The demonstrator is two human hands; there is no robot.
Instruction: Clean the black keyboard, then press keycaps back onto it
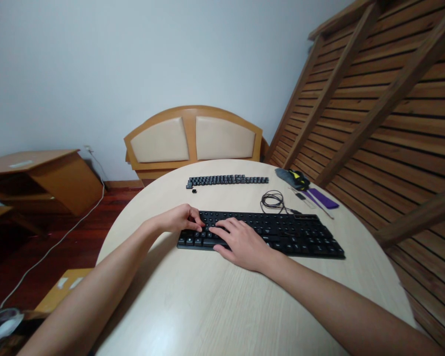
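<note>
A black computer keyboard (282,232) lies across the round table, with part of its keys removed at the upper left. At its left end my left hand (183,217) is closed, thumb and forefinger bent down together on the key area. What is between those fingertips is too small to tell. My right hand (241,242) lies over the left-middle of the keyboard, fingers stretched out and touching it, thumb by the front edge. Behind the keyboard, rows of loose black keycaps (226,179) stand lined up, and a single keycap (194,191) sits in front of their left end.
A coiled black cable (272,200) lies behind the keyboard. Farther right are a grey and yellow glove-like bundle (292,179), a purple strip (323,198) and a thin rod (321,202). A wooden headboard (193,133) and slatted wooden frame (385,109) border the table (193,301).
</note>
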